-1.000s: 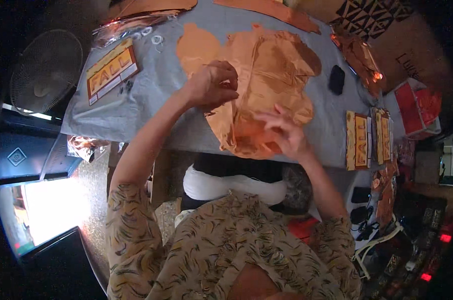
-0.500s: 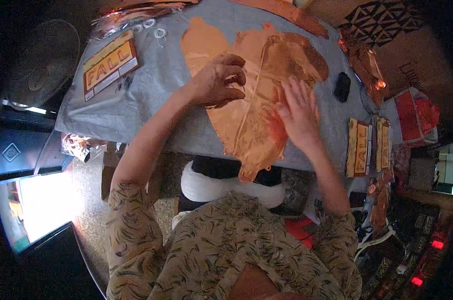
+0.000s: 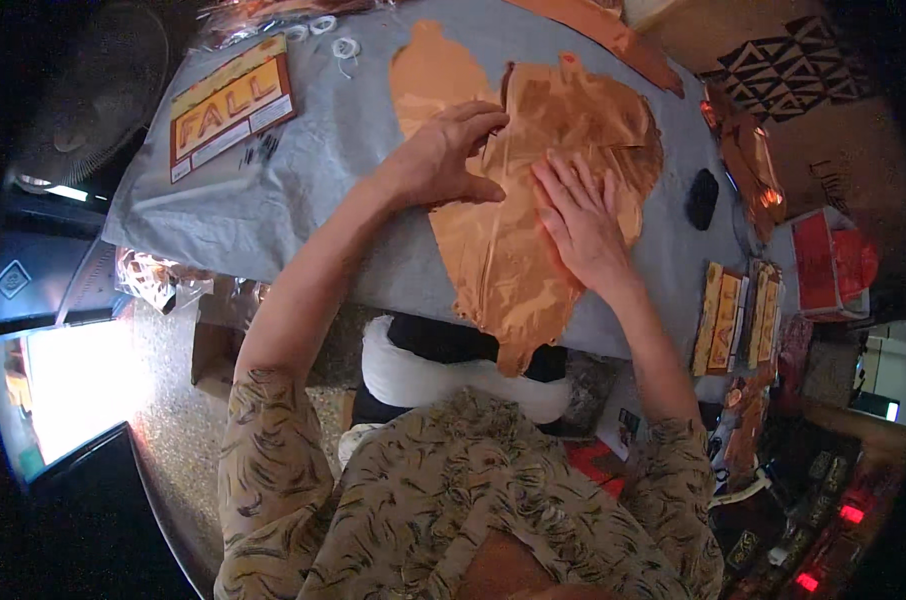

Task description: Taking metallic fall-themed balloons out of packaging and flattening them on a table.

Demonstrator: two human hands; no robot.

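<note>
Foil (image 3: 518, 285) centre frame on tabletop (image 3: 338, 135). Lower end, bunched a second ago, now extends over front edge; smoothing seems further along. Right hand (image 3: 585, 220) lies on foil, fingers extended, grasping nothing; left hand (image 3: 445, 160) at foil's left side, fingers parted, unclenched.

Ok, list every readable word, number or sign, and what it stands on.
Wording left unquoted.
Large letters: orange-yellow rectangular card, upper left; fine print too small.
Similar letters: two orange-yellow cards, right.
Black scrawl: brown cardboard, upper right; blurred.
Diamond sign: dark blue panel, left.
Pale marks: dark strip, lower right; unreadable.
</note>
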